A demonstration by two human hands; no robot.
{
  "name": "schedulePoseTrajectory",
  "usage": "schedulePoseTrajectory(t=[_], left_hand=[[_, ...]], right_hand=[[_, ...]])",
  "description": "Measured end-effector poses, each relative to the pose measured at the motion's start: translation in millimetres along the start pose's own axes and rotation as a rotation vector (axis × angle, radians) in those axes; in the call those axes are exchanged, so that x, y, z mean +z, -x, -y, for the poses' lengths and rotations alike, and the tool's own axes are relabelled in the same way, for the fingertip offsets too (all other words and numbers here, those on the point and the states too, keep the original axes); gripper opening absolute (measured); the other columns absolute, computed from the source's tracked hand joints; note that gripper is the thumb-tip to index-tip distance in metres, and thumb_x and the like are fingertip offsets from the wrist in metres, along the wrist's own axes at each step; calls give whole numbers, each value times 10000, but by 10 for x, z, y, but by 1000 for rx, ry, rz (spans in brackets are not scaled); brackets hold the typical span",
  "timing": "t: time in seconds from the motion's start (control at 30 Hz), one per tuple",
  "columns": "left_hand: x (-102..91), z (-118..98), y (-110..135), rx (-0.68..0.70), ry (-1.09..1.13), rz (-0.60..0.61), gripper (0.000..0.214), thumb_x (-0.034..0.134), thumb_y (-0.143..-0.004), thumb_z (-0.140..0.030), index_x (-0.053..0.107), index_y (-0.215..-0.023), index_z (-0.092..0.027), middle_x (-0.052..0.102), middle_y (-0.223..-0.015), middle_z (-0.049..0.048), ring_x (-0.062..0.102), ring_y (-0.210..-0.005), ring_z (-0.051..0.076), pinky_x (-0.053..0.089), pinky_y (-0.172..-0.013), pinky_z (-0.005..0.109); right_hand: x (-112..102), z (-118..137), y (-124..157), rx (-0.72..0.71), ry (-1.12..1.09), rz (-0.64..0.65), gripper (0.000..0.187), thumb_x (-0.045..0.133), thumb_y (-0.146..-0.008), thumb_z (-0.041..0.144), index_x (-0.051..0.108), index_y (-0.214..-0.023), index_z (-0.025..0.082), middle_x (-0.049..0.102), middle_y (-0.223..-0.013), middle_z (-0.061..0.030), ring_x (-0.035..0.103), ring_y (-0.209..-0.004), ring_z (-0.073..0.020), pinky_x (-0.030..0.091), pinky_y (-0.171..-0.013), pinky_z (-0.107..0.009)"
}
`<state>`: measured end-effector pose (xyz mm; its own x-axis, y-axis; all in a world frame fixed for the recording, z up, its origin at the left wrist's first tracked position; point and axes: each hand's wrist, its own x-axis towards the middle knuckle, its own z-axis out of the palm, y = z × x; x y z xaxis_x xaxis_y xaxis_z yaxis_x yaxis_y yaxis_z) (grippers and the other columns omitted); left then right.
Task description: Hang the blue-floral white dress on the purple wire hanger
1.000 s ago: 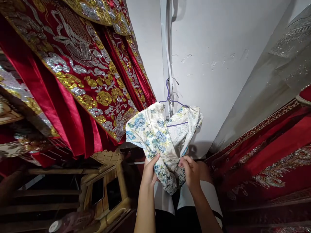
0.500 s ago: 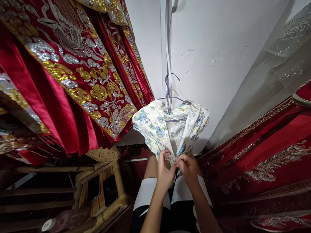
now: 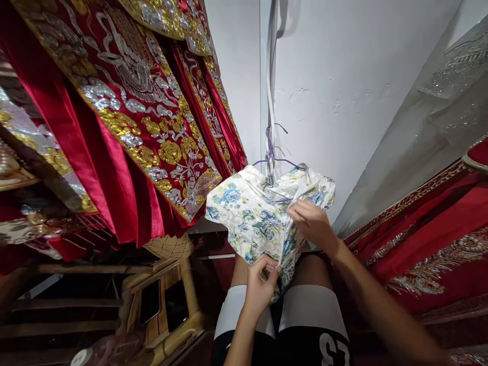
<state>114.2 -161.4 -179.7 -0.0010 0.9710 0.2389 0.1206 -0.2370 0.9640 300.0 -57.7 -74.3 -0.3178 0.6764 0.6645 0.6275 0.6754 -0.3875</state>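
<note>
A white floral blouse (image 3: 247,213) with blue and yellow flowers hangs on a purple wire hanger (image 3: 271,156) against the wall, its front edges overlapping. My left hand (image 3: 261,282) pinches the front edge low down, thumb and finger closed on the cloth. Higher up, near the neckline on the right side, my right hand (image 3: 314,223) has its fingers closed on the other part of the front edge. The blouse's bottom hangs between my knees, partly hidden by my left hand.
Red sequinned garments (image 3: 163,127) hang at the left, and more red beaded cloth (image 3: 430,244) is at the right under clear plastic (image 3: 412,117). A bamboo chair (image 3: 186,300) stands at lower left beside a bottle (image 3: 110,351). A white strap (image 3: 271,76) runs down the wall.
My right hand has moved from beside my left hand up and right to the neckline. The blouse's open front has been drawn across and overlaps. My left hand stays at the lower front.
</note>
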Motion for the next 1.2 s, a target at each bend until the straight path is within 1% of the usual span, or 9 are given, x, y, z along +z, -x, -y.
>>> schedulePoseTrajectory(t=[0.17, 0.27, 0.43, 0.53, 0.67, 0.77, 0.87, 0.93, 1.2], left_hand=[[91, 73, -29, 42, -48, 2, 133, 629, -834, -213, 614, -703, -192, 599, -717, 25, 565, -702, 183, 423, -666, 274], [102, 143, -65, 73, -92, 11, 136, 606, -805, -148, 595, -678, -198, 586, -699, 21, 557, -710, 190, 412, -675, 281], [-73, -3, -291, 88, -69, 89, 152, 691, -781, -150, 717, -915, -218, 700, -889, 60, 637, -854, 237, 464, -805, 323], [-231, -442, -641, 210, 0, 28, 229, 721, -838, -247, 723, -1067, -230, 718, -979, 76, 656, -921, 244, 474, -878, 335], [-341, -1143, -1272, 576, -158, -66, 334, 559, -973, -260, 612, -1301, -223, 698, -977, 60, 636, -920, 213, 469, -887, 343], [-320, -1446, -1622, 684, -371, -42, 212, 536, -989, -258, 646, -1161, -199, 693, -952, 54, 623, -900, 208, 455, -860, 342], [-250, -1505, -1713, 733, -625, -59, 144, 517, -996, -250, 630, -937, -184, 688, -917, 65, 607, -918, 230, 410, -859, 362], [-206, -1459, -1673, 747, -725, -111, 150, 488, -1006, -244, 600, -922, -189, 682, -916, 67, 594, -919, 235, 377, -871, 375], [-155, -1253, -1619, 694, -707, -265, 113, 476, -1006, -239, 552, -926, -214, 685, -919, 59, 585, -922, 234, 347, -926, 388]], right_hand=[[-293, -86, -898, -203, 297, -86, 298, 468, -1013, 329, 639, -796, 215, 670, -767, -44, 560, -742, -203, 303, -597, -304], [-345, 20, -1102, -202, 344, -185, 305, 470, -1009, 330, 627, -778, 209, 653, -752, -53, 558, -745, -206, 266, -576, -300], [-329, 197, -969, -90, 254, -209, 289, 504, -974, 314, 572, -711, 214, 572, -621, 1, 503, -590, -158, 274, -563, -277], [-352, 257, -898, -37, 199, -214, 291, 531, -946, 309, 552, -673, 213, 529, -573, 23, 464, -534, -136, 298, -570, -268], [-404, 347, -897, -62, 182, -195, 280, 523, -948, 314, 575, -691, 213, 556, -598, 20, 460, -540, -135, 309, -578, -268], [-366, 366, -856, -90, 196, -204, 255, 512, -963, 314, 600, -747, 212, 606, -667, 4, 489, -581, -141, 314, -589, -268], [-201, 304, -736, -109, 227, -261, 240, 492, -961, 272, 583, -747, 215, 610, -692, -12, 492, -596, -145, 307, -585, -274], [-42, 237, -648, -95, 209, -315, 265, 476, -963, 258, 556, -714, 218, 584, -667, -11, 459, -560, -137, 309, -572, -274], [339, 130, -616, -25, 70, -386, 261, 516, -942, 272, 557, -690, 222, 557, -618, 5, 426, -515, -122, 332, -546, -260]])
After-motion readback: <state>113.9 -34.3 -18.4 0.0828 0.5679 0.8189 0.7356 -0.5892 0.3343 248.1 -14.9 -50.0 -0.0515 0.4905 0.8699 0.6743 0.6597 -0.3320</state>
